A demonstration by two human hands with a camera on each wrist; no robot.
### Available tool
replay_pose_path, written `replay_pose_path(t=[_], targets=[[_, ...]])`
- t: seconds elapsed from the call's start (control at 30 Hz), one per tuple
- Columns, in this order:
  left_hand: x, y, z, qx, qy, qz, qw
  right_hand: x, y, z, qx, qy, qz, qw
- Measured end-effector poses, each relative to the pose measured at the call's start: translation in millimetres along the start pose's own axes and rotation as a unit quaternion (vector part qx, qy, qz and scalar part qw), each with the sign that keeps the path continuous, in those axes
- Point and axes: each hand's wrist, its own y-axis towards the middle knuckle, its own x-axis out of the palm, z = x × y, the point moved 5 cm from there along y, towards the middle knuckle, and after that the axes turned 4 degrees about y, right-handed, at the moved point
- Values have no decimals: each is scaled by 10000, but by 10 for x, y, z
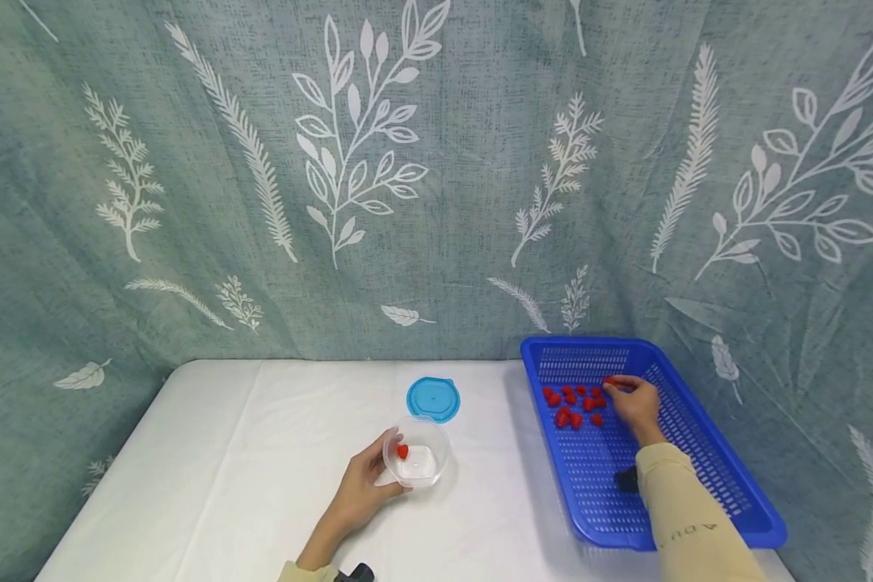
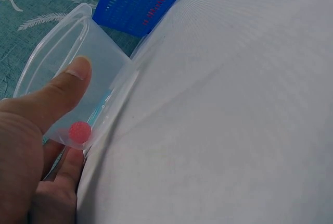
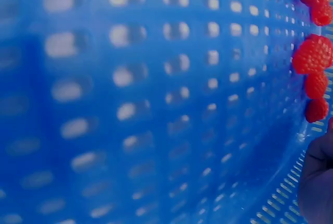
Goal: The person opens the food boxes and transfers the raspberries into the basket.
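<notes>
My left hand (image 1: 360, 493) grips the side of a clear round plastic container (image 1: 437, 457), thumb on the near side. One raspberry (image 1: 403, 451) lies inside it; the left wrist view shows this bumpy red raspberry (image 2: 79, 132) low in the container (image 2: 106, 44). Over at the right, my right hand (image 1: 636, 406) reaches into a blue basket (image 1: 596, 493) and pinches a raspberry (image 1: 609, 380) between thumb and fingertips. Several more raspberries (image 1: 576, 420) are spread on the basket's far left floor. In the right wrist view, only part of the right hand (image 3: 318, 182) shows, near raspberries (image 3: 313, 54).
A blue round lid (image 1: 433, 399) lies flat behind the container on the white-covered table (image 1: 262, 469). The basket's raised perforated walls stand around my right hand. A patterned green curtain (image 1: 466, 202) hangs along the table's back edge.
</notes>
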Motion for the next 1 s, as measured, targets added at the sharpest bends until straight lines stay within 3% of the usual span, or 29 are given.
replay_pose_path(t=[0.33, 0.63, 0.83, 1.0], targets=[[-11, -13, -2, -75, -22, 7, 10000, 47, -85, 141, 548, -498, 26, 9973], [21, 22, -16, -20, -28, 31, 10000, -51, -14, -6, 393, -490, 190, 9978], [14, 7, -9, -17, -19, 36, 10000, -20, 78, -552, -89, 366, 552, 9978], [1, 7, 1, 45, 11, 45, 10000, 76, 28, -1231, -558, 1298, 339, 9894]])
